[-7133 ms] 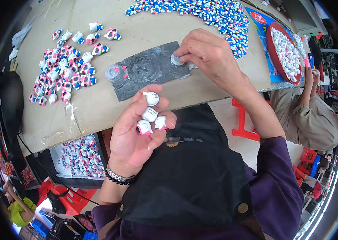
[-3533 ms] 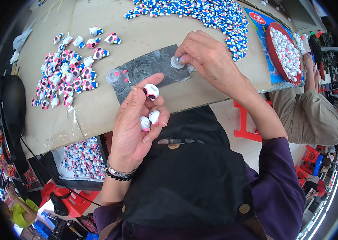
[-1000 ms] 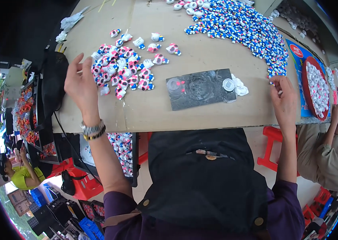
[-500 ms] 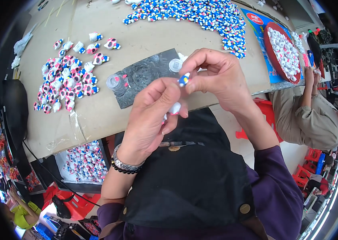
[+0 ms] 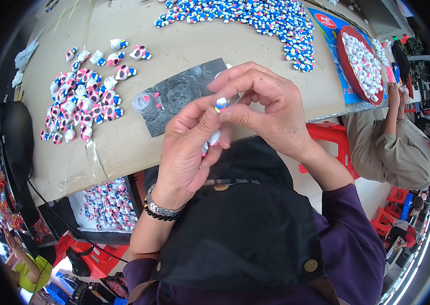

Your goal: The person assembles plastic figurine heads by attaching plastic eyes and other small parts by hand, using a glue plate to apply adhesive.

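Note:
My left hand [image 5: 187,152] and my right hand [image 5: 266,109] meet in front of my chest, fingertips pinching one small white, blue and pink toy figure [image 5: 220,105]. More small white figures [image 5: 212,140] show under the curled fingers of my left hand. Just beyond the hands lies a dark grey mat [image 5: 184,94] on the brown table [image 5: 123,147], with a small clear cup [image 5: 144,103] on its left end.
A heap of pink and white figures [image 5: 80,104] lies at the table's left, a long spread of blue and white ones [image 5: 255,18] at the back. A red tray [image 5: 360,63] of white pieces sits at right, beside a seated person [image 5: 393,142]. A bin of figures [image 5: 105,206] stands below the table edge.
One second ago my hands were spread wide on the table, left at the pink heap, right by the mat. They have come together near my chest, holding a figure between them.

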The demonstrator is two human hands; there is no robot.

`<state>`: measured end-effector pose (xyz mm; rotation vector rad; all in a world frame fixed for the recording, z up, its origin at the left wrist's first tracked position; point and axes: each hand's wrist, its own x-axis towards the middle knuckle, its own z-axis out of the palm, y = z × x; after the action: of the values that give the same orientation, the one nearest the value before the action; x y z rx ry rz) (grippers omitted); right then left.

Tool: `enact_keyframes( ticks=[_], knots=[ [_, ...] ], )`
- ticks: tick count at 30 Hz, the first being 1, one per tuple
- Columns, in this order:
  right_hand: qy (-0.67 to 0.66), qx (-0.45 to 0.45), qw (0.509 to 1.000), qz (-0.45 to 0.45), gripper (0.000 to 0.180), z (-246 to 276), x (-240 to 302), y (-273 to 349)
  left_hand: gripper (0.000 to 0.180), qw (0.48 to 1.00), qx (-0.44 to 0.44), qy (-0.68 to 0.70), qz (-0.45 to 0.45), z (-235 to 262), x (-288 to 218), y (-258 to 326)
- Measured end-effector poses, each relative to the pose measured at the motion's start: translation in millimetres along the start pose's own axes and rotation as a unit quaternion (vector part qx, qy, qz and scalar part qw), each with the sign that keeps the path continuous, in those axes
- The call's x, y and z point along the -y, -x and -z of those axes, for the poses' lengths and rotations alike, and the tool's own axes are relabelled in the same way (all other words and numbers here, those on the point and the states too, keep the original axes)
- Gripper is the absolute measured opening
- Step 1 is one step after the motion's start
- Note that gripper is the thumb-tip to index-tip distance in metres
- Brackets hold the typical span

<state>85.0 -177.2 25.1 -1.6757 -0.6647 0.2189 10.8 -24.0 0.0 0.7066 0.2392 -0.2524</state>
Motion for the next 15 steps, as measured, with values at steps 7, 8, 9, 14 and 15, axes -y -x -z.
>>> enact_keyframes(
  ticks=[7,8,9,14,15],
  knots=[
    [0.295,0.045,0.937,0.180,0.022,7,16,-2,0.024,0.975,-0.048,-0.207,-0.071,-1,-6,0],
    [0.295,0.046,0.937,0.181,0.022,7,15,-3,0.024,0.975,-0.049,-0.206,-0.072,-1,-6,1],
    [0.257,0.038,0.952,0.164,0.021,7,14,-3,0.023,0.981,-0.032,-0.182,-0.052,0,-6,2],
    [0.184,0.033,0.973,0.134,0.020,7,8,1,0.024,0.992,-0.015,-0.124,-0.024,-1,0,2],
    [0.185,0.018,0.973,0.134,0.018,5,9,1,0.024,0.991,-0.024,-0.131,-0.028,-2,0,2]
  ],
)
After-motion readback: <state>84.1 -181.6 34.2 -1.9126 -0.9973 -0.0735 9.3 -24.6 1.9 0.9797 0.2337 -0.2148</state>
